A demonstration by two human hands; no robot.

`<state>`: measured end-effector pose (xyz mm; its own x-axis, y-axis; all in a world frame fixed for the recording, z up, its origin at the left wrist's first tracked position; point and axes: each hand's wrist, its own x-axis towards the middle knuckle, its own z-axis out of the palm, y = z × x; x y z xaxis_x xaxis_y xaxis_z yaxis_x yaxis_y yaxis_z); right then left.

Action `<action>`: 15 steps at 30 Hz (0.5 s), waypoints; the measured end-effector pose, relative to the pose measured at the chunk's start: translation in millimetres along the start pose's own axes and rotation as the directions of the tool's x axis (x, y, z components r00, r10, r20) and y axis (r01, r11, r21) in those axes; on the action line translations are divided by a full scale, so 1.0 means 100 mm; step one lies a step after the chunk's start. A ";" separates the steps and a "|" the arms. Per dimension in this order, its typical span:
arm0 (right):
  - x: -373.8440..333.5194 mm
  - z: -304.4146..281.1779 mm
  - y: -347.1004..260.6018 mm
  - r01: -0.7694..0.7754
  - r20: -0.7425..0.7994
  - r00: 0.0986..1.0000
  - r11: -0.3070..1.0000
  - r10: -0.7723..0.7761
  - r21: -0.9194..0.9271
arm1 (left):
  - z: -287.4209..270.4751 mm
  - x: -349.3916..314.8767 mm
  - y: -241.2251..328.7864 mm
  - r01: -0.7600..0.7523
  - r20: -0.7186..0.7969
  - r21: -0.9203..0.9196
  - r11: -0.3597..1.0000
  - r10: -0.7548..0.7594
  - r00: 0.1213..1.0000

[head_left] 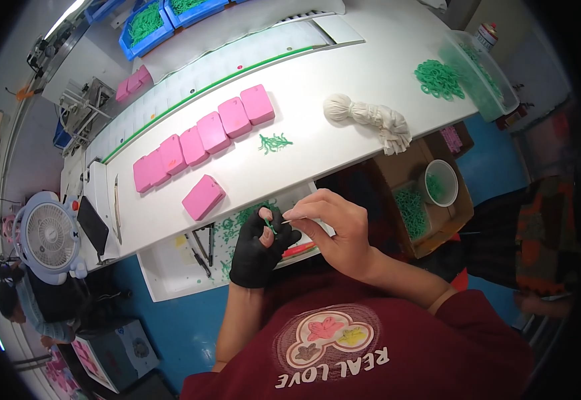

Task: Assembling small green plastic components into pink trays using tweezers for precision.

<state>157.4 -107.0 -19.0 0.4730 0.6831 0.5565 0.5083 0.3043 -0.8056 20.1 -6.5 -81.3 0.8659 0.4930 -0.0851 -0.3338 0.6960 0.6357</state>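
Observation:
My left hand [256, 252], in a black fingerless glove, is closed on a small green strip-like piece [270, 227] between thumb and finger. Beside it, my bare right hand [338, 232] pinches something thin against the left fingertips; its kind is too small to tell. Both hands are over an open white drawer [159, 280] that holds scattered green pieces, dark pen-like tools [198, 256] and a red tool [298, 250]. On the table beyond lie a single pink block [203, 198], a slanting row of several pink blocks [212, 132] and a small heap of green pieces [276, 143].
A knotted white cloth [370, 120] and a larger green heap [439, 79] lie right, near a clear bin [480, 77]. A cardboard box [460, 217] with a white bucket [441, 183] stands below. A fan [49, 235] is at left. People are at both sides.

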 end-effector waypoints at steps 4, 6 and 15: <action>-0.05 0.04 0.04 0.066 -0.046 0.997 0.998 -0.067 -0.021 | 0.10 -0.01 0.03 -0.005 -0.081 -0.044 0.999 0.002 0.997; -0.05 0.06 0.06 0.096 -0.037 0.995 0.995 -0.098 -0.035 | 0.11 -0.02 0.04 0.000 -0.130 -0.054 0.999 -0.008 0.992; -0.05 0.06 0.04 0.162 -0.036 0.986 0.984 -0.165 -0.076 | 0.04 -0.02 0.02 -0.010 -0.066 -0.086 0.996 0.004 0.998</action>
<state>152.8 -104.7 -26.0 0.4081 0.5992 0.6888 0.6314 0.3596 -0.6870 19.9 -8.5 -76.8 0.8377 0.5296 -0.1330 -0.3734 0.7333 0.5682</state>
